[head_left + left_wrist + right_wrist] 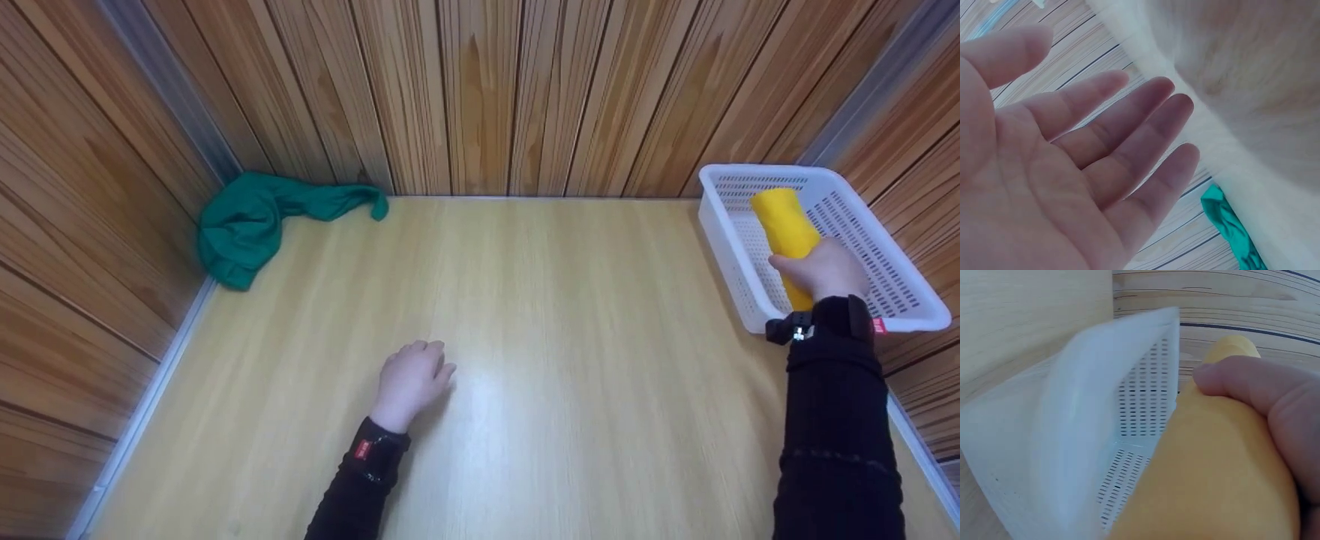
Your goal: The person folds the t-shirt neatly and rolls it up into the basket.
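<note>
At the right of the head view, my right hand (pixel 829 270) grips a rolled yellow cloth (pixel 786 217) over the white perforated basket (pixel 739 281). In the right wrist view the thumb (pixel 1241 379) lies along the top of the yellow roll (pixel 1213 450), and the basket wall (pixel 1072 433) stands beside it. My left hand (pixel 409 381) is over the middle of the wooden table, holding nothing. The left wrist view shows its palm (pixel 1033 185) with the fingers loosely extended. A crumpled green cloth (pixel 244 225) lies in the far left corner.
Wood-panelled walls (pixel 480 97) close off the table (pixel 525 300) at the back and both sides. The basket sits in the far right corner against the panels. Light grey trim (pixel 139 412) runs along the left edge.
</note>
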`<move>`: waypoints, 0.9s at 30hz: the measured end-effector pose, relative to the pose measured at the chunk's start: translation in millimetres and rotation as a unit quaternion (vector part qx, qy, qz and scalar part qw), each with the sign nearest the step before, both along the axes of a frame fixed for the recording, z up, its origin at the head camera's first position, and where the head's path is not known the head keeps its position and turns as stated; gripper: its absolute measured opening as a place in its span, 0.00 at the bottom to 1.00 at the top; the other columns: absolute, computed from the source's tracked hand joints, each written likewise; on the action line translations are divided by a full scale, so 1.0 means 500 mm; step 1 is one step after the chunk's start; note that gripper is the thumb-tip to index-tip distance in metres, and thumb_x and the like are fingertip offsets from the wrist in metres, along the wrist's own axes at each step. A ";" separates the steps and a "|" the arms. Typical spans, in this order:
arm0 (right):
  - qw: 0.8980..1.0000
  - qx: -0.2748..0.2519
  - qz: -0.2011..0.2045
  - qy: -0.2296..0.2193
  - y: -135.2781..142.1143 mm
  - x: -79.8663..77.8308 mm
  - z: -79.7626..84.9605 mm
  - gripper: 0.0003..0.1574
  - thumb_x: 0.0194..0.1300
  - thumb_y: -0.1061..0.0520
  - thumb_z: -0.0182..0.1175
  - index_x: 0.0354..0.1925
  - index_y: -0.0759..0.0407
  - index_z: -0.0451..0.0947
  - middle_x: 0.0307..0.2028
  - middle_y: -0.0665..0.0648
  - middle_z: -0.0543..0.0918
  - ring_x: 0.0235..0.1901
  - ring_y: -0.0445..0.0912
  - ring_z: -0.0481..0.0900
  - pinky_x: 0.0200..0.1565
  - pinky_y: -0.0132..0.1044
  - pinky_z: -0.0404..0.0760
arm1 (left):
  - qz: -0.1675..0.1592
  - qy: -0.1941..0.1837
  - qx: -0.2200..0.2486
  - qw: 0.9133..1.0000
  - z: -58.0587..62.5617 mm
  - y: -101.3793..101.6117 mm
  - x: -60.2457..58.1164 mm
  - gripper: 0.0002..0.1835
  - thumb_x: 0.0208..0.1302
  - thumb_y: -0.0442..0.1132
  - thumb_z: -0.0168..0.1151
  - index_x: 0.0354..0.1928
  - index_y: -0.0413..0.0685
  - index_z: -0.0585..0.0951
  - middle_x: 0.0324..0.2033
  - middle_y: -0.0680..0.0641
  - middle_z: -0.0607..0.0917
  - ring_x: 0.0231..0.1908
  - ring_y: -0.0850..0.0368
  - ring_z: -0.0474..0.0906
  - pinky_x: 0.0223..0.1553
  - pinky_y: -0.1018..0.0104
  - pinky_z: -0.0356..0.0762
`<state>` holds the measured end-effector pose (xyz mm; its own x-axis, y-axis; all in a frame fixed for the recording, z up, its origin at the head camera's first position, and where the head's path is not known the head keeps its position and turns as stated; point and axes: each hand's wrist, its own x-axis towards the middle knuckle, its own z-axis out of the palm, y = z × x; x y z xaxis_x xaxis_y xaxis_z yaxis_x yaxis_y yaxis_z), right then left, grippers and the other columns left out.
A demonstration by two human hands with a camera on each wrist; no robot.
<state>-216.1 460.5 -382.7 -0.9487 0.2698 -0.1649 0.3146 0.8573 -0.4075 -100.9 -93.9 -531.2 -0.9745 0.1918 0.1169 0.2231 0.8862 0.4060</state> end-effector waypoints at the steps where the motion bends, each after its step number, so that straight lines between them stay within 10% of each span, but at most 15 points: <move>1: 1.000 0.005 -0.001 0.000 -0.002 -0.003 -0.002 0.50 0.65 0.29 0.54 0.52 0.76 0.60 0.39 0.69 0.69 0.38 0.61 0.69 0.36 0.49 0.68 | -0.001 0.003 0.001 1.000 0.003 -0.001 0.002 0.16 0.67 0.47 0.62 0.44 0.40 0.82 0.36 0.40 0.83 0.36 0.43 0.80 0.36 0.49 0.77; 18: 0.999 0.025 -0.032 -0.003 -0.005 -0.039 -0.041 0.52 0.64 0.30 0.53 0.54 0.78 0.57 0.38 0.69 0.67 0.36 0.61 0.69 0.34 0.48 0.68 | 0.033 0.009 0.014 0.999 0.073 -0.065 -0.035 0.21 0.69 0.47 0.61 0.53 0.37 0.81 0.46 0.35 0.84 0.45 0.38 0.81 0.45 0.45 0.78; 27: 0.999 0.018 -0.027 -0.033 -0.010 -0.037 -0.059 0.51 0.65 0.28 0.50 0.51 0.77 0.58 0.37 0.67 0.66 0.38 0.61 0.68 0.35 0.47 0.66 | 0.063 -0.036 0.037 0.997 0.066 -0.076 -0.072 0.22 0.71 0.47 0.58 0.57 0.37 0.79 0.53 0.35 0.82 0.53 0.37 0.77 0.53 0.43 0.73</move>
<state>-234.8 455.5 -412.4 -0.9200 0.3273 -0.2155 0.3859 0.8522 -0.3533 -136.9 -132.0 -498.3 -0.9966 0.0604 0.0551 0.0796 0.8725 0.4822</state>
